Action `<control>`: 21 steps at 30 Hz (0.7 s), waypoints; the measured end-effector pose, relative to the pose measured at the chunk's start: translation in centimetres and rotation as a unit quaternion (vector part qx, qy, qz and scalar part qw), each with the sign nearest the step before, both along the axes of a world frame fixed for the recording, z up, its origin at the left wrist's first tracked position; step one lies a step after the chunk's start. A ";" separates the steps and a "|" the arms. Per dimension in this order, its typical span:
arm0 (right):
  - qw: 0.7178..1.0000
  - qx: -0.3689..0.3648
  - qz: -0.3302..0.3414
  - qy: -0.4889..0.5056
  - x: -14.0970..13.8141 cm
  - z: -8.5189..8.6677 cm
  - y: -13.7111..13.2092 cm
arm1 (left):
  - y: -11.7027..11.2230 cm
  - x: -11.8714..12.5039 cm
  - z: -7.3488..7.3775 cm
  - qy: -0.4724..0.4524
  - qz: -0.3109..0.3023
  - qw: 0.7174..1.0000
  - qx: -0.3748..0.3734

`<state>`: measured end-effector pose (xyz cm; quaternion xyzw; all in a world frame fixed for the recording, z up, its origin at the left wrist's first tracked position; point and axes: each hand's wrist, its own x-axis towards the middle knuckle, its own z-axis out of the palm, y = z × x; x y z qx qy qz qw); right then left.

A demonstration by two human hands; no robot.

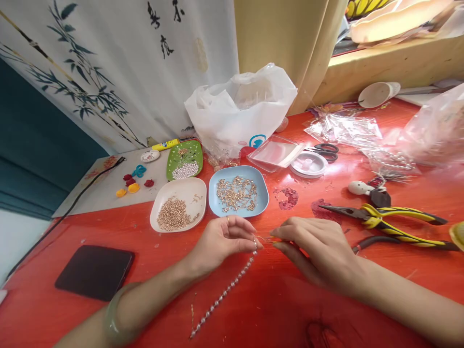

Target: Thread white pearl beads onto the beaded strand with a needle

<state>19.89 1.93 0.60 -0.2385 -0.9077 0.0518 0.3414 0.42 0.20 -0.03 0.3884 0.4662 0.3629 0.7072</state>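
Note:
My left hand (223, 239) pinches the upper end of a pearl bead strand (224, 292), which trails down and left across the red table (275, 299). My right hand (315, 246) meets it at the strand's tip, fingers pinched on a small gold finding I can barely make out. A ring sits on a left finger and a pale green bangle (116, 314) on the left wrist. Just beyond the hands stand a blue dish (263, 191) of gold findings and a white dish (197, 186) of gold beads.
A green tray (195, 150) with pearls is behind the dishes, beside a white plastic bag (239, 108). Yellow-handled pliers (391, 217) lie to the right, scissors (326, 151) and clear packets farther back. A black phone (94, 271) lies at the left.

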 end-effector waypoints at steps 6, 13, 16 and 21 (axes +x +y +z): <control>0.985 -0.171 -0.011 -0.008 -0.3 0.1 0.3 | -0.1 -0.1 -0.1 0.001 -0.006 1.000 0.018; 0.879 -0.473 0.014 -0.056 -1.1 1.1 0.3 | 0.0 0.0 -0.1 -0.008 -0.007 1.000 0.013; 0.861 -0.505 0.008 -0.055 -1.1 1.1 0.4 | 0.0 -0.1 -0.3 -0.009 -0.015 1.000 0.019; 0.856 -0.516 -0.003 -0.005 -1.0 1.1 0.6 | 0.1 -0.3 0.1 -0.011 -0.046 0.998 0.050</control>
